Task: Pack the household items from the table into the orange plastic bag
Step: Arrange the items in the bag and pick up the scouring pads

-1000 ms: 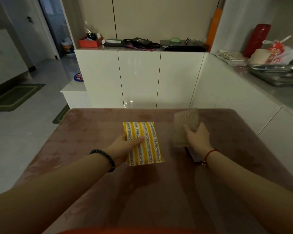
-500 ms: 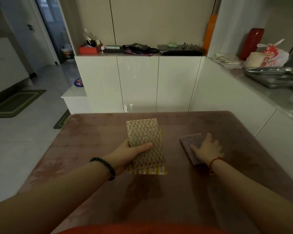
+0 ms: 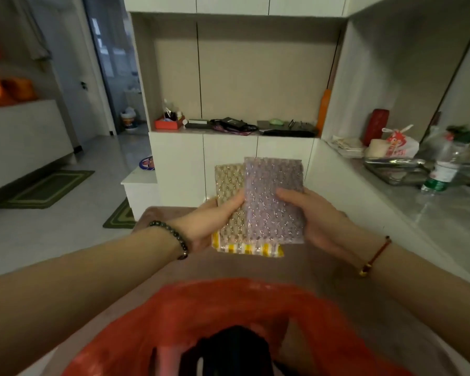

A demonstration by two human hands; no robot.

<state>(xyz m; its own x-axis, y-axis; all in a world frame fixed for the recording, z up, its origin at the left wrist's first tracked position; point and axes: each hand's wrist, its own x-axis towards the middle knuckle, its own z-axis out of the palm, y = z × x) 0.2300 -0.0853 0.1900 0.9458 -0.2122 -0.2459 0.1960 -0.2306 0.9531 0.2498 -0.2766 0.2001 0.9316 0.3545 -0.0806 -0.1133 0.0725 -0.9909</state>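
Observation:
Three flat scouring pads are held up in a stack above the table (image 3: 158, 270). My left hand (image 3: 201, 226) grips the gold pad (image 3: 228, 191) and the yellow-striped pad (image 3: 250, 249) beneath it. My right hand (image 3: 318, 221) holds the pink-purple pad (image 3: 273, 202) on top of the stack. The orange plastic bag (image 3: 228, 316) lies open at the near table edge, below both hands, with something dark (image 3: 234, 346) inside it.
White cabinets (image 3: 228, 164) stand behind the table with clutter on their shelf. At the right runs a counter (image 3: 432, 207) carrying a plastic bottle (image 3: 442, 169), a metal tray and a printed bag. Green mats (image 3: 46, 185) lie on the floor at the left.
My right hand picked the pink-purple pad off the table and laid it on the stack. Both hands lifted the stack. The view tilted, and the orange bag came into sight.

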